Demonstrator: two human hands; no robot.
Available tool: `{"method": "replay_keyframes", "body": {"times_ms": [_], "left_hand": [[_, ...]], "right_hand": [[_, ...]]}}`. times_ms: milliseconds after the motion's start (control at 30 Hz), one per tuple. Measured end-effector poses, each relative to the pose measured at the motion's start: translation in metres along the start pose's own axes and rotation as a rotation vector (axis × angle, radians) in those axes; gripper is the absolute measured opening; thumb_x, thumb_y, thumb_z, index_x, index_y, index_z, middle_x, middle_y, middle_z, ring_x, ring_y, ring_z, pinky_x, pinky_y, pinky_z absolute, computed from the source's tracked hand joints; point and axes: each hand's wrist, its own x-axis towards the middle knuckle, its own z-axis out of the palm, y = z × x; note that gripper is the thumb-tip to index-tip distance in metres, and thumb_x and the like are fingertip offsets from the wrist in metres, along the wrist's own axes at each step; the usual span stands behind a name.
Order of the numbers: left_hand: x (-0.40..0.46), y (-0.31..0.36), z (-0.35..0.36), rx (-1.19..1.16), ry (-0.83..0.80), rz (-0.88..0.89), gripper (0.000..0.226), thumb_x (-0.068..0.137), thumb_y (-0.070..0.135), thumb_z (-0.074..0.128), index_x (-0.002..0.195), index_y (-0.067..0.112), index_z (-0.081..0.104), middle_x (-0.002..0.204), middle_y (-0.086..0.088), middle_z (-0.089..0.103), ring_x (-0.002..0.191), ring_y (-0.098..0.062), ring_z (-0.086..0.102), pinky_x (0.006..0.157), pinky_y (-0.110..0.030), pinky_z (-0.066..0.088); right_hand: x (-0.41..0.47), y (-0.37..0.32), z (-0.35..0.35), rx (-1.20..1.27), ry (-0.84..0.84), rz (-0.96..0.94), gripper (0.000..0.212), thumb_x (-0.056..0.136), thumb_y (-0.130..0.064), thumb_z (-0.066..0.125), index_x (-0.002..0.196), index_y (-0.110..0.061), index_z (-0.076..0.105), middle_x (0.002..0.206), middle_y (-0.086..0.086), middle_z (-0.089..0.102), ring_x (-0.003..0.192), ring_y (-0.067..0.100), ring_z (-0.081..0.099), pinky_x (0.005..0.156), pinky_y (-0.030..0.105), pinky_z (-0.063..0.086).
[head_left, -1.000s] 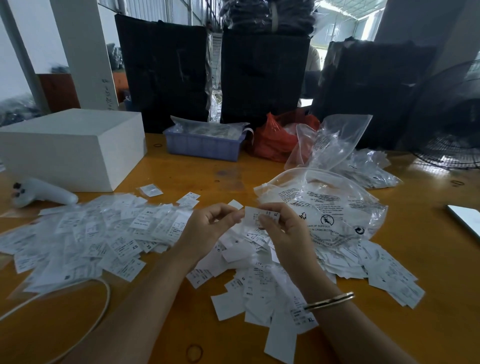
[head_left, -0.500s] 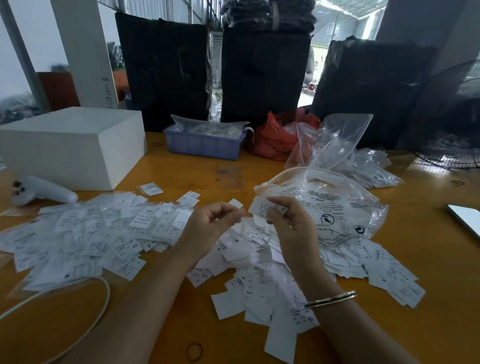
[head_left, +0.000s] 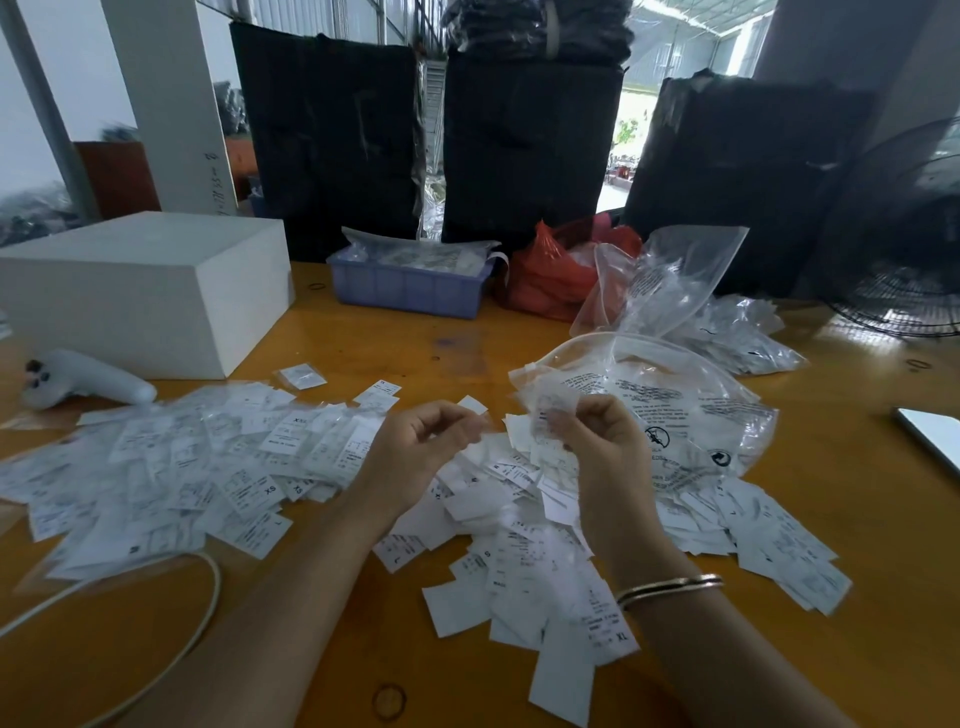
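Label (head_left: 551, 410): likely light, limp (blurred here); pinch one edge.
Right hand (head_left: 597, 441): fingertips pinch label.
Left hand (head_left: 415, 452): loosely curled, apparently empty.

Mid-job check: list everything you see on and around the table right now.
table: one, orange-brown, under everything
labels: many, white, two heaps, left and centre
held label: one, white, blurred, above centre heap
printed bag: one, clear, behind centre heap
upright bag: one, clear, behind printed bag
packets: pile, clear, far right
tray: one, blue, back centre
red bag: one, red, right of tray
box: one, white, back left
controller: one, white, before box
cable: one, white, near left
fan: one, black, far right
bundles: three, black, behind table
left hand: one, fingers curled, grip unclear
right hand: one, pinches held label
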Motion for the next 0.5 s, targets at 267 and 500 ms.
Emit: {"method": "replay_keyframes", "body": {"times_ms": [267,500], "left_hand": [[-0.001,-0.002,0.002,0.058,-0.042,-0.003,0.034,0.065,0.066,0.062,0.079,0.037,0.073,0.081,0.012,0.072,0.078,-0.002,0.065,0.068,-0.007,0.047],[0.000,-0.003,0.003,0.026,-0.049,-0.002,0.028,0.067,0.059,0.064,0.077,0.035,0.074,0.076,0.011,0.071,0.073,0.000,0.064,0.067,-0.009,0.047]], "right_hand": [[-0.007,-0.002,0.008,0.241,-0.040,0.142,0.011,0.081,0.000,0.066,0.083,-0.011,0.062,0.084,0.008,0.068,0.085,0.024,0.065,0.082,0.032,0.054],[-0.009,0.006,0.012,0.126,-0.077,0.059,0.020,0.079,-0.007,0.070,0.069,-0.020,0.061,0.077,0.004,0.064,0.080,0.019,0.060,0.082,0.033,0.051]]}}
